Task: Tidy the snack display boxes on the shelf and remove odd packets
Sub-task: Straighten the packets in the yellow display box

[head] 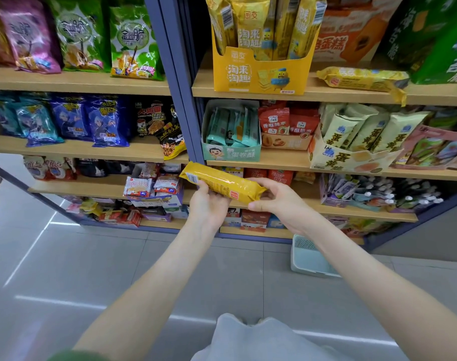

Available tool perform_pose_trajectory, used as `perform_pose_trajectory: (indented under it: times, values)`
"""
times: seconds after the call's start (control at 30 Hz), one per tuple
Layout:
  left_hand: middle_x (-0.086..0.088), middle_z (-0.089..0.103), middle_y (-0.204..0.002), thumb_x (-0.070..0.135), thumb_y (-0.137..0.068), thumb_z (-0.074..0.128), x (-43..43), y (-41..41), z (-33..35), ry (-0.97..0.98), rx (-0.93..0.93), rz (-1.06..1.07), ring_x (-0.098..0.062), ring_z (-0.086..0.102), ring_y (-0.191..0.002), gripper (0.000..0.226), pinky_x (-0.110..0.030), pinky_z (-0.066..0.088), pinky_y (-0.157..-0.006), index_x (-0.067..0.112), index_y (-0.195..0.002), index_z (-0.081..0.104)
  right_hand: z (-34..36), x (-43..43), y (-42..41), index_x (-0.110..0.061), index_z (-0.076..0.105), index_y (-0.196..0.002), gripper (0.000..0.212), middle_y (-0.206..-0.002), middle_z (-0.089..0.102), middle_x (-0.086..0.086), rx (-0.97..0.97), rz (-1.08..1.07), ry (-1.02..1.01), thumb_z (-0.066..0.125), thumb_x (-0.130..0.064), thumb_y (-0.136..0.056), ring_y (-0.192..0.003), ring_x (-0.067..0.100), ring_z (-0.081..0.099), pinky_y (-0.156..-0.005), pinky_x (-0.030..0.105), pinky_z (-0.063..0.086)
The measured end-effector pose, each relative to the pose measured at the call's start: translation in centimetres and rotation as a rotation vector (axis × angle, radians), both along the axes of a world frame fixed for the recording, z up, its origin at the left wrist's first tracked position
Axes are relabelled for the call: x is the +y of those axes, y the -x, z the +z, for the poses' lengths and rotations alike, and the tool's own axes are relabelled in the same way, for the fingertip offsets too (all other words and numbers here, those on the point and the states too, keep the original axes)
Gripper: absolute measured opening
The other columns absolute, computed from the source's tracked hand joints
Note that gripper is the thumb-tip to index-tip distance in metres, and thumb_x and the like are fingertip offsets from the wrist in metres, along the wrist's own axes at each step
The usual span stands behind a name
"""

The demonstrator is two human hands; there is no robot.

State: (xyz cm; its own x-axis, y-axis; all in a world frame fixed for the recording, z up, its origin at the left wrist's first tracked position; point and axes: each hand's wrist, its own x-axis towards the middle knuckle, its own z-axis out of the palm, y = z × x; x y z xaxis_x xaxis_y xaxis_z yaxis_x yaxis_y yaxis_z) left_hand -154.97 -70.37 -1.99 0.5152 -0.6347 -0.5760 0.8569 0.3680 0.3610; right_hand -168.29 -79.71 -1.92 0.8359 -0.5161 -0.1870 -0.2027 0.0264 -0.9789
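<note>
I hold a long yellow snack packet (pixel 222 182) in front of the shelves, below the mint display box. My left hand (pixel 209 204) grips it from underneath near its left half. My right hand (pixel 276 198) clasps its right end. On the upper shelf stands a yellow display box (pixel 261 74) with matching upright yellow packets. Another yellow packet (pixel 362 79) lies flat on that shelf to the box's right. One shelf down are a mint green display box (pixel 231 152), a red-packet box (pixel 287 142) and a cream box (pixel 352 160) tilted forward.
Bagged snacks fill the left shelving bay (pixel 79 82), divided from the right bay by a blue upright post (pixel 175 74). Lower shelves hold several small boxes and packets. A pale blue plastic basket (pixel 310 259) sits on the grey tiled floor below my right arm.
</note>
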Motion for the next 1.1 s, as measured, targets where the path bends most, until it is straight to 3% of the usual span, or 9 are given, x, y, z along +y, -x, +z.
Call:
perform_pose_trajectory:
  times: [0.1, 0.23, 0.43, 0.53, 0.63, 0.7, 0.77, 0.83, 1.1]
  values:
    - [-0.015, 0.052, -0.135, 0.048, -0.1, 0.039, 0.2, 0.1, 0.0, -0.025, -0.059, -0.054, -0.032, 0.05, -0.125, 0.054, -0.048, 0.046, -0.092, 0.009, -0.137, 0.04, 0.1, -0.6, 0.3, -0.048, 0.058, -0.11, 0.057, -0.115, 0.063, -0.008, 0.059, 0.034, 0.181, 0.08, -0.009, -0.075, -0.1, 0.015, 0.064, -0.092, 0.032, 0.052]
    - [-0.017, 0.057, -0.133, 0.028, -0.097, 0.055, 0.5, 0.0, -0.4, -0.071, -0.131, -0.101, -0.029, 0.06, -0.113, 0.05, -0.041, 0.056, -0.069, 0.01, -0.142, 0.04, 0.3, -0.7, 1.0, -0.043, 0.057, -0.117, 0.039, -0.117, 0.061, -0.011, 0.006, 0.071, 0.133, 0.07, -0.035, -0.082, -0.102, 0.011, 0.06, -0.09, 0.029, 0.052]
    - [-0.01, 0.068, -0.116, 0.025, -0.098, 0.051, 0.6, 0.0, -0.6, 0.037, -0.211, -0.159, -0.026, 0.065, -0.107, 0.044, -0.045, 0.055, -0.087, 0.013, -0.14, 0.046, -0.9, -0.6, 1.5, -0.036, 0.065, -0.114, 0.044, -0.121, 0.067, -0.007, -0.123, -0.074, -0.041, 0.054, 0.002, -0.094, -0.119, 0.015, 0.058, -0.102, 0.034, 0.047]
    - [-0.01, 0.072, -0.107, 0.027, -0.101, 0.044, 0.8, 0.3, -0.8, 0.081, -0.255, -0.18, -0.023, 0.07, -0.096, 0.041, -0.04, 0.059, -0.083, 0.011, -0.138, 0.045, -1.0, -0.8, 1.8, -0.028, 0.067, -0.113, 0.043, -0.116, 0.07, -0.002, -0.175, -0.09, -0.092, 0.053, 0.007, -0.092, -0.114, 0.017, 0.062, -0.099, 0.037, 0.048]
    - [-0.02, 0.061, -0.129, 0.026, -0.1, 0.045, 1.1, 0.1, -1.3, 0.003, -0.32, -0.214, -0.026, 0.068, -0.101, 0.046, -0.039, 0.06, -0.078, 0.001, -0.14, 0.041, -0.4, -1.2, 2.4, -0.016, 0.066, -0.116, 0.026, -0.108, 0.072, 0.004, -0.198, 0.003, -0.179, 0.061, -0.015, -0.091, -0.1, 0.02, 0.066, -0.085, 0.032, 0.053]
    - [-0.026, 0.055, -0.133, 0.024, -0.097, 0.051, 1.3, 0.0, -1.5, -0.075, -0.392, -0.245, -0.03, 0.066, -0.104, 0.054, -0.038, 0.06, -0.073, -0.006, -0.14, 0.035, -0.1, -1.4, 2.6, -0.013, 0.066, -0.116, 0.036, -0.105, 0.069, 0.007, -0.152, 0.055, -0.192, 0.059, -0.034, -0.089, -0.097, 0.021, 0.063, -0.084, 0.033, 0.052]
    - [-0.028, 0.057, -0.128, 0.024, -0.094, 0.055, 1.5, 0.0, -1.7, -0.119, -0.513, -0.358, -0.033, 0.066, -0.106, 0.057, -0.038, 0.06, -0.073, -0.01, -0.134, 0.034, -0.2, -1.4, 2.2, -0.019, 0.066, -0.117, 0.04, -0.106, 0.069, 0.001, -0.058, 0.035, -0.157, 0.056, -0.043, -0.087, -0.101, 0.019, 0.062, -0.094, 0.038, 0.048]
    - [-0.021, 0.064, -0.115, 0.022, -0.097, 0.051, 1.6, 0.7, -1.3, -0.123, -0.659, -0.533, -0.029, 0.069, -0.099, 0.035, -0.038, 0.06, -0.073, -0.001, -0.121, 0.041, -0.5, -1.2, 1.6, -0.023, 0.062, -0.124, 0.047, -0.118, 0.068, -0.004, 0.01, 0.045, -0.128, 0.06, -0.05, -0.086, -0.114, 0.019, 0.059, -0.106, 0.045, 0.04]
    - [0.005, 0.07, -0.104, 0.037, -0.088, 0.059, 1.5, 1.0, 1.1, -0.176, -1.083, -0.813, -0.016, 0.071, -0.097, 0.031, -0.033, 0.059, -0.078, 0.025, -0.117, 0.055, 0.4, -0.5, 1.3, -0.013, 0.052, -0.132, 0.049, -0.124, 0.065, 0.007, -0.152, 0.065, -0.272, 0.065, -0.02, -0.086, -0.112, 0.023, 0.063, -0.089, 0.033, 0.052]
